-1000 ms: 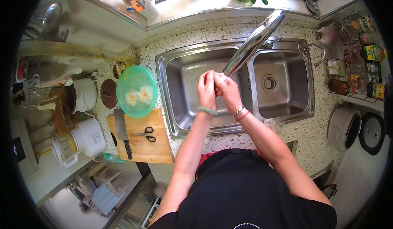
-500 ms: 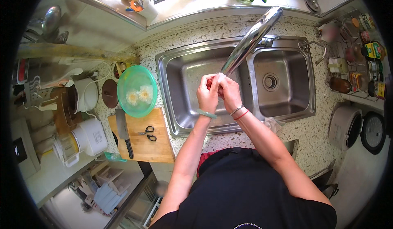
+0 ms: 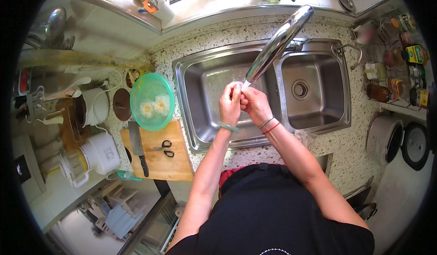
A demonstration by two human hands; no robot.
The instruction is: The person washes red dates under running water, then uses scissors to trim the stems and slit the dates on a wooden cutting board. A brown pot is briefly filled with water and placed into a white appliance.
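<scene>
While the left edge of the table is crowded, a white appliance [image 3: 100, 152] with a clear, yellow-tinged jug [image 3: 70, 167] stands there, a small mark on its side too fine to read. A brown lid [image 3: 122, 104] lies right of it, just beside a green bowl [image 3: 149, 86] that holds two pale, yellowish clumps [image 3: 154, 107]. Below the bowl, a wooden board [image 3: 178, 166] reaches the near edge of the table; a black-handled knife [image 3: 135, 139] lies along its left edge, with black-handled scissors [image 3: 168, 149] near its middle.

Over the left basin [image 3: 200, 84] of the steel sink, the left hand [image 3: 230, 104] and the right hand [image 3: 256, 105] meet with curled fingers just under the mouth of the faucet [image 3: 278, 45]. I cannot tell what they grasp, because the fingers hide it. The slanting faucet covers part of the divider between the basins. In the right basin [image 3: 316, 73] a round drain [image 3: 300, 90] shows, and a crumpled clear bag [image 3: 305, 137] lies by the sink's near edge.

At the right edge, a wire rack [image 3: 384, 105] carries jars and bottles, one with a yellow-and-green label [image 3: 415, 54]; below it sits a cooker [image 3: 378, 139], its lid [image 3: 414, 148] open.
</scene>
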